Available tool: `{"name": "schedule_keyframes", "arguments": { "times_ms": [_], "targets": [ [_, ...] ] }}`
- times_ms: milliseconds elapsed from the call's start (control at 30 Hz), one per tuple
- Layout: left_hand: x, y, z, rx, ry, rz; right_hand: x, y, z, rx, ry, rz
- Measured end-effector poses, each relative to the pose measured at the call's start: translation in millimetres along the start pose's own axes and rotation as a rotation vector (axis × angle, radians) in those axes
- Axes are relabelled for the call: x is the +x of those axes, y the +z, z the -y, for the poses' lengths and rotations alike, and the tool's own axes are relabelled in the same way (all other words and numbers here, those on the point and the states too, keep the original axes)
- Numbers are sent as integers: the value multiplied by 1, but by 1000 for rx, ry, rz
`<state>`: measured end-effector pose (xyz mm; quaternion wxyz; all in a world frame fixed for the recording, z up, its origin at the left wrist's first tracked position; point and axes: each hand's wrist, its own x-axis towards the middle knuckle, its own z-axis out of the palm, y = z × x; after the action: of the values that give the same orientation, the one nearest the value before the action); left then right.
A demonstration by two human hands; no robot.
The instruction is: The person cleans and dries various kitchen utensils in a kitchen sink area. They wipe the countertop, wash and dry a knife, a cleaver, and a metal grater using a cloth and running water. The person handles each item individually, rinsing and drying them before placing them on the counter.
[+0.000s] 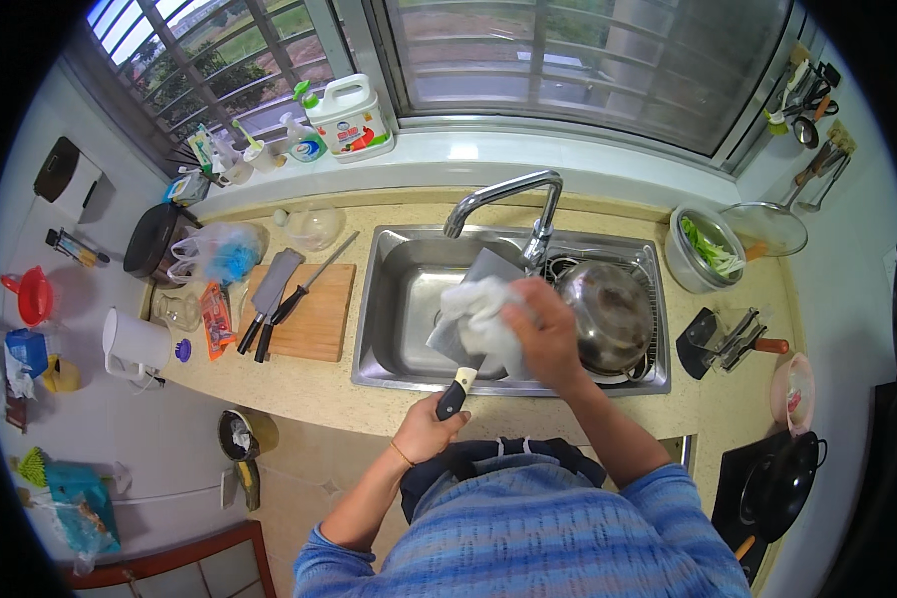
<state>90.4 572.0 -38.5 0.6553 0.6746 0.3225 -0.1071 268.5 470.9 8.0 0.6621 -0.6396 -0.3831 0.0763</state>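
My left hand (427, 430) grips the dark handle of a cleaver (454, 344), which has a pale bolster. Its broad blade extends over the stainless-steel sink (404, 314). In my right hand (546, 329), slightly blurred, a crumpled white cloth (482, 310) is held against the blade and hides its middle. Close to the right hand, an upturned metal pot or basin (605, 318) rests on a wire rack in the sink's right part. The chrome faucet (508, 198) arches above the sink behind the cloth.
Left of the sink, another cleaver (276, 284) and a sharpening steel (314, 276) lie on a wooden cutting board (321, 329). To the right stand a bowl of leafy greens (706, 247) and a knife block (703, 344). A black wok (788, 486) sits farther right.
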Motion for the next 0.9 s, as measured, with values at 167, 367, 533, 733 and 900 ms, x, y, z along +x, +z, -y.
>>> {"name": "schedule_keyframes", "arguments": {
  "times_ms": [167, 367, 533, 733, 900],
  "targets": [
    [-10, 13, 11, 251, 215, -140, -28, 26, -28, -613, -369, 261],
    [-42, 3, 3, 465, 256, -174, 10, 24, -74, -686, -232, 36],
    [-66, -8, 13, -115, 84, 0, 53, -37, -133, -586, 59, -91],
    [-39, -32, 17, -1570, 209, 464, 43, -30, -66, 398, 444, -176],
    [-28, -26, 4, -1881, 190, 900, -1, 55, -13, -151, -236, 92]
  ]
}}
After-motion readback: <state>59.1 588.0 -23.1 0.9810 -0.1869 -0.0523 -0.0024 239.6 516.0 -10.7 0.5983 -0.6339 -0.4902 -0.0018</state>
